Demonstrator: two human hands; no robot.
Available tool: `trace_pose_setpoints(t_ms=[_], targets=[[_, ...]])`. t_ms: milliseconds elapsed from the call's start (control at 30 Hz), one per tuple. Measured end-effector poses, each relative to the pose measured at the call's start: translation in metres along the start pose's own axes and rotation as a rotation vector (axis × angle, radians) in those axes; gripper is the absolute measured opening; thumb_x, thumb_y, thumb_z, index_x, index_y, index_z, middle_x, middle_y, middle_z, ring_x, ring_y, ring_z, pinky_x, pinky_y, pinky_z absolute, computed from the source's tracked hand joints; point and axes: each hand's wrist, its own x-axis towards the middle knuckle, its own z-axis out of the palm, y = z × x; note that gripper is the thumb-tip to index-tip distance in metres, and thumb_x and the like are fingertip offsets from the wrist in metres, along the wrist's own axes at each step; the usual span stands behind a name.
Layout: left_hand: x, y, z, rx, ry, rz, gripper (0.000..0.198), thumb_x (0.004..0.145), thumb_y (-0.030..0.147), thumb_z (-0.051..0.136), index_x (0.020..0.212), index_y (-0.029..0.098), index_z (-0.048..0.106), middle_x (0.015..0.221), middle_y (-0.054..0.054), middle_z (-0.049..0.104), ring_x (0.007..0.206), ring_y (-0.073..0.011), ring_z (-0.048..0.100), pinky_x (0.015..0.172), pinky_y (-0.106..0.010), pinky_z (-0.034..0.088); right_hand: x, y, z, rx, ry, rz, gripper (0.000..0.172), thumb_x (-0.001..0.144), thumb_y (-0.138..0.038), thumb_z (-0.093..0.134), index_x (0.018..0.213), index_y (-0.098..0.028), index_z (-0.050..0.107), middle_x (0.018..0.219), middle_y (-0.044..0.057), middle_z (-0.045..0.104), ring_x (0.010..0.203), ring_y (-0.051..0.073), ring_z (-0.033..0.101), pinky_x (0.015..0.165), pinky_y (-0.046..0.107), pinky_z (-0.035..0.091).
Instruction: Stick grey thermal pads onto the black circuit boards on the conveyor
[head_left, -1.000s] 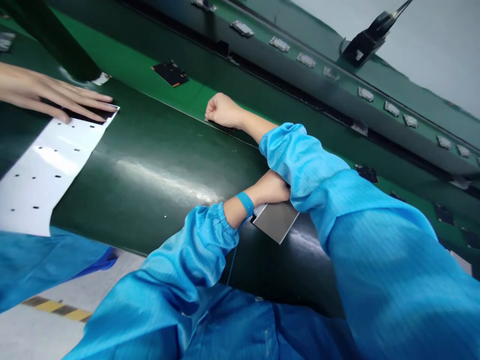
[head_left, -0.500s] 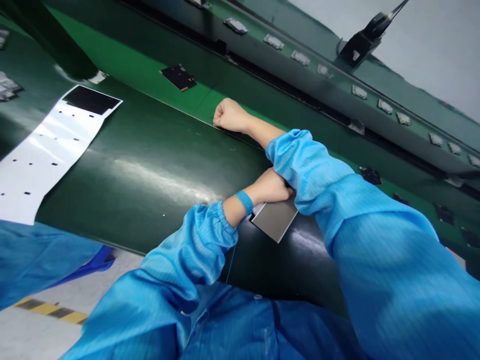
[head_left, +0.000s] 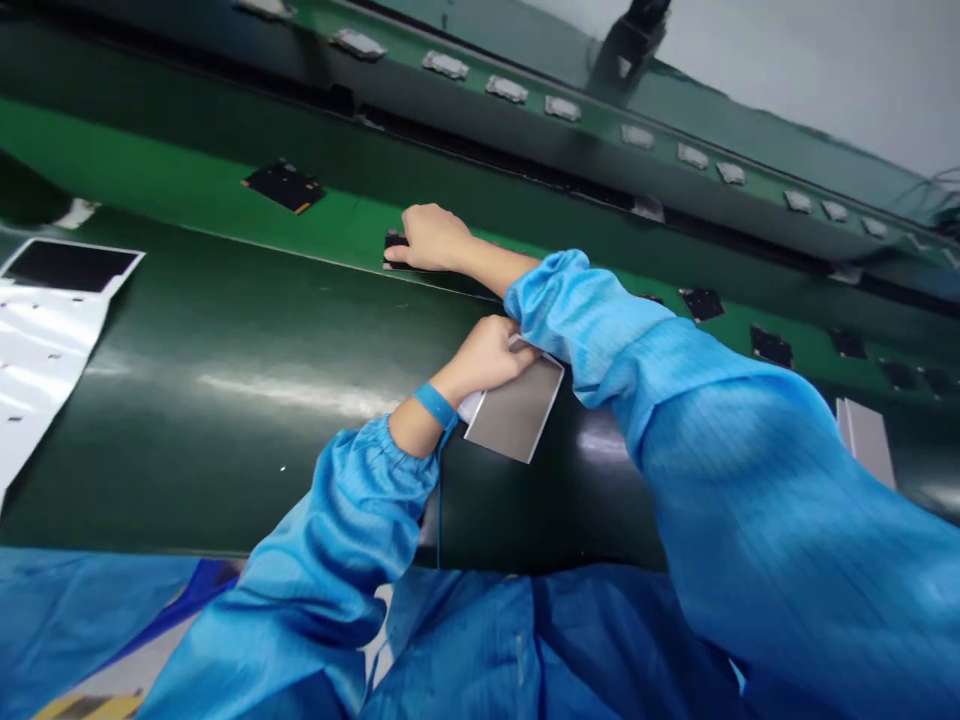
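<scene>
My left hand (head_left: 487, 355), with a blue band at its wrist, is closed on the upper edge of a flat grey panel (head_left: 517, 410) with pale borders. A bit of white material shows beside the panel, under the wrist. My right arm reaches across above the left hand. At the edge of the bright green strip, my right hand (head_left: 435, 238) is closed over a thin black board (head_left: 393, 242), its thumb lying across the board's left end. Most of that board is hidden behind the hand.
A black board (head_left: 283, 186) lies farther left on the green strip (head_left: 187, 190); several more lie to the right. White sheet with a black piece (head_left: 64, 266) is at left. Silvery parts (head_left: 445, 65) line the upper ledge. A pale stack (head_left: 866, 440) stands at right.
The view has swung to the right. The black board's left end now shows at my right hand. My left hand still holds the grey panel, now more in view.
</scene>
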Motion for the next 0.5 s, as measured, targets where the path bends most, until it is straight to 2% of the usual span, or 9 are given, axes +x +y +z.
trace_pose_setpoints(t_ms=[67,167,233,300,400,500], targets=[[0.001,0.005,-0.004,-0.014,-0.026,-0.075,0.019,0.084,0.033,0.071,0.081,0.015,0.078,0.08,-0.004,0.079,0.082,-0.024,0.073,0.079,-0.033,0.056,-0.036,0.02,-0.019,0.049,0.085,0.015,0.03,0.098,-0.036,0.077,0.083,-0.018,0.058,0.086,0.006,0.061,0.092,0.023,0.063,0.091,0.036,0.05],[0.002,0.007,-0.005,-0.045,0.001,-0.126,0.024,0.082,0.038,0.072,0.081,0.016,0.079,0.08,-0.004,0.079,0.077,-0.0207,0.07,0.072,-0.03,0.051,-0.123,0.051,-0.043,0.198,0.182,-0.025,0.034,0.105,-0.039,0.065,0.079,-0.02,0.054,0.076,0.002,0.057,0.078,0.017,0.055,0.077,0.03,0.044],[0.003,0.007,-0.005,-0.058,0.037,-0.138,0.026,0.082,0.041,0.073,0.08,0.016,0.079,0.079,-0.004,0.079,0.075,-0.0197,0.068,0.071,-0.03,0.05,-0.185,0.068,-0.05,0.316,0.165,-0.033,0.032,0.103,-0.042,0.063,0.08,-0.019,0.058,0.073,0.001,0.058,0.069,0.015,0.05,0.069,0.029,0.04],[0.003,0.007,-0.004,-0.059,0.063,-0.147,0.029,0.082,0.044,0.074,0.08,0.016,0.079,0.077,-0.004,0.078,0.073,-0.0189,0.067,0.069,-0.029,0.049,-0.234,0.078,-0.048,0.386,0.14,-0.006,0.026,0.1,-0.04,0.064,0.085,-0.018,0.065,0.073,0.0,0.062,0.065,0.014,0.049,0.063,0.028,0.036],[0.001,0.011,-0.005,-0.065,0.076,-0.173,0.031,0.081,0.047,0.078,0.08,0.016,0.078,0.075,-0.004,0.076,0.069,-0.0175,0.064,0.065,-0.027,0.048,-0.268,0.078,-0.036,0.452,0.224,0.024,0.019,0.097,-0.034,0.064,0.09,-0.018,0.069,0.073,-0.001,0.063,0.061,0.012,0.046,0.061,0.028,0.034],[0.0,0.015,-0.006,-0.15,0.095,-0.216,0.035,0.079,0.051,0.082,0.082,0.017,0.078,0.076,-0.005,0.076,0.067,-0.0164,0.063,0.062,-0.026,0.048,-0.269,0.073,-0.029,0.459,0.311,0.001,0.014,0.097,-0.028,0.063,0.088,-0.018,0.067,0.076,0.0,0.064,0.065,0.013,0.05,0.066,0.029,0.038]])
